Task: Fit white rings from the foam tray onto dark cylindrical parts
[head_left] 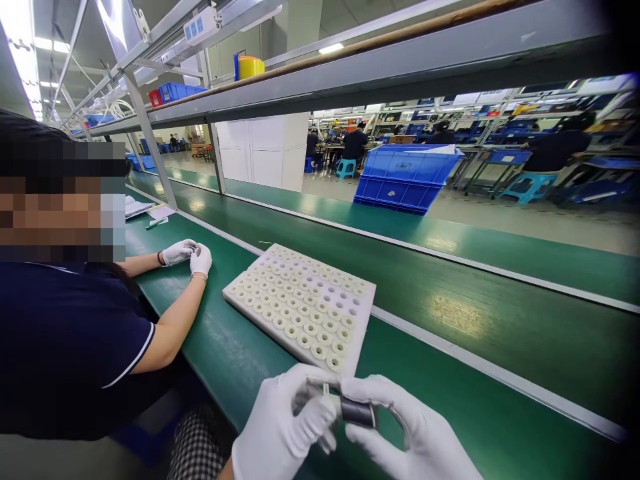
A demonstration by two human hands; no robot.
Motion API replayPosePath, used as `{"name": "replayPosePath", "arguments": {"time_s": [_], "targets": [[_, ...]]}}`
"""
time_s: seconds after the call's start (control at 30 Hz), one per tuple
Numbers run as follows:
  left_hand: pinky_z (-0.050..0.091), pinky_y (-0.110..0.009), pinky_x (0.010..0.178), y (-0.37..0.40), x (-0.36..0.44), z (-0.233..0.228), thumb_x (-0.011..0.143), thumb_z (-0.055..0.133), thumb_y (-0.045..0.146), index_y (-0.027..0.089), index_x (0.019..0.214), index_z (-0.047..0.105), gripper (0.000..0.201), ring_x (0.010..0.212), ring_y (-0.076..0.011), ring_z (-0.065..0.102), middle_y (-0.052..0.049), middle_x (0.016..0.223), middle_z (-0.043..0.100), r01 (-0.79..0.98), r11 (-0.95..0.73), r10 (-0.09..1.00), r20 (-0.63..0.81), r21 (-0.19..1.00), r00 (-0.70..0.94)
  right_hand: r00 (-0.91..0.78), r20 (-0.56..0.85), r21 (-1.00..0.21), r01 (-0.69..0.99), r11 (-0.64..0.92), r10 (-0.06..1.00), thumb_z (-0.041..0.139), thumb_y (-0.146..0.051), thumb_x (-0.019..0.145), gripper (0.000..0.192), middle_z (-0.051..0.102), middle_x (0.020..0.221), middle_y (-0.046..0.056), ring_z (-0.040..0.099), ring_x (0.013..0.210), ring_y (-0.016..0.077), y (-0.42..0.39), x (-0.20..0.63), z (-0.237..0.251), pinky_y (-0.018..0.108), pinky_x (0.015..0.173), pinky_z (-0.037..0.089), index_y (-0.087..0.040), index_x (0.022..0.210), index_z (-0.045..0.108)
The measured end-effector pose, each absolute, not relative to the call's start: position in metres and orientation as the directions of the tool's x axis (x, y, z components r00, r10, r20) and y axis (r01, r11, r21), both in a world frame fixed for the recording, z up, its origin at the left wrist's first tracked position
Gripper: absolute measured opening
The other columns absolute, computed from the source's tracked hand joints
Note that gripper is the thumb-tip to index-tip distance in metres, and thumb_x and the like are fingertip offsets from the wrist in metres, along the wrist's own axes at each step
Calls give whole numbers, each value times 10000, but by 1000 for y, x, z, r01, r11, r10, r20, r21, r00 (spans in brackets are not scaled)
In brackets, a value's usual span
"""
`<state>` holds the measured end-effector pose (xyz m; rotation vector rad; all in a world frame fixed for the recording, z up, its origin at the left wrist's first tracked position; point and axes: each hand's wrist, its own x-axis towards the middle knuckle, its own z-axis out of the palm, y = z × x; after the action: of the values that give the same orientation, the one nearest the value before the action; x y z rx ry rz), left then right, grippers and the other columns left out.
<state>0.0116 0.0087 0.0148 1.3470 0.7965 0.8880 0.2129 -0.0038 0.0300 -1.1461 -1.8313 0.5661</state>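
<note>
Room: a factory hall with a grey metal overhead shelf [350, 63] is seen above and beyond both hands, with other seated workers far behind.
Surface: a long green workbench [500, 320] is spread under and ahead of the hands, divided by pale strips.
Crates: stacked blue plastic crates [405, 177] are set well beyond the hands, past the bench.
Co-worker: a person in a dark navy shirt [65, 347] is seated to the left of the left hand, gloved hands [193, 257] joined on the bench.
Tray: a white rectangular foam tray [305, 307] filled with small white rings is laid just ahead of both hands, nothing between.
Left hand: the white-gloved left hand [285, 427] is curled, its fingertips pinched at the cylinder's left end.
Right hand: the white-gloved right hand [415, 433] is closed around the cylinder's right side.
Held part: a small dark metal cylinder [357, 412] is gripped between both hands, above the bench's near edge.
</note>
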Motion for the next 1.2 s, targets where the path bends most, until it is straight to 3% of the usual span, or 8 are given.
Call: {"name": "replayPosePath", "arguments": {"time_s": [0.13, 0.23, 0.47, 0.63, 0.8, 0.87, 1.03, 1.2], "targets": [[510, -302, 945, 7, 8, 13, 877, 705, 407, 198, 1222, 626, 411, 1014, -180, 650, -76, 1117, 657, 22, -249, 882, 217, 968, 417, -207, 471, -738, 439, 512, 857, 798, -235, 756, 290, 748, 923, -60, 728, 780, 79, -2, 215, 28, 88, 743, 558, -297, 1014, 682], [437, -358, 1086, 8, 7, 11, 795, 772, 496, 253, 1406, 505, 709, 1216, -232, 578, -89, 1319, 573, 50, -284, 880, 240, 957, 411, -208, 475, -741, 430, 516, 855, 799, -218, 757, 283, 746, 917, -55, 726, 769, 84, -1, 216, 30, 96, 731, 565, -288, 1004, 678], [542, -254, 617, 12, 11, 13, 938, 534, 599, 81, 1281, 580, 624, 612, -140, 645, -103, 813, 672, -102, 21, 840, 38, 995, 541, -248, 528, -698, 418, 581, 813, 771, -122, 763, 396, 705, 872, -88, 685, 710, 52, -2, 213, 33, 87, 700, 559, -332, 1067, 627], [442, -414, 1076, 12, 6, 10, 824, 703, 583, 188, 1393, 536, 712, 1233, -287, 567, -147, 1344, 575, 35, -149, 863, 113, 988, 492, -231, 506, -716, 425, 554, 831, 772, -141, 780, 378, 709, 944, -59, 698, 787, 72, -1, 217, 26, 112, 742, 564, -309, 1080, 612], [547, -297, 668, 13, 10, 17, 912, 419, 742, 43, 1274, 565, 800, 629, -162, 642, -105, 755, 659, -54, -13, 826, 40, 998, 562, -372, 527, -672, 368, 643, 764, 675, -144, 871, 289, 635, 836, -60, 637, 723, 63, -4, 216, 27, 127, 700, 549, -307, 1069, 542], [546, -277, 632, 11, 10, 17, 937, 474, 663, 56, 1230, 590, 684, 613, -154, 645, -103, 770, 669, -53, 23, 829, 10, 998, 560, -373, 525, -668, 377, 642, 765, 686, -151, 863, 313, 634, 840, -59, 640, 724, 66, -3, 215, 27, 130, 700, 547, -311, 1088, 538], [470, -353, 1065, 2, 1, 5, 843, 717, 484, 250, 1439, 449, 694, 1164, -216, 612, -83, 1264, 620, 312, -327, 892, 183, 892, 413, -326, 471, -759, 323, 565, 820, 810, -251, 778, 417, 699, 957, -77, 690, 796, 78, 1, 217, 25, 123, 744, 554, -337, 1119, 585], [509, -249, 1012, -4, 0, -6, 897, 692, 393, 380, 1515, 233, 770, 1154, -151, 631, -12, 1249, 631, 414, -575, 812, 428, 706, 397, -329, 415, -791, 332, 515, 848, 768, -254, 816, 293, 699, 910, -69, 678, 761, 79, 2, 216, 24, 144, 708, 547, -299, 1062, 615]]}}
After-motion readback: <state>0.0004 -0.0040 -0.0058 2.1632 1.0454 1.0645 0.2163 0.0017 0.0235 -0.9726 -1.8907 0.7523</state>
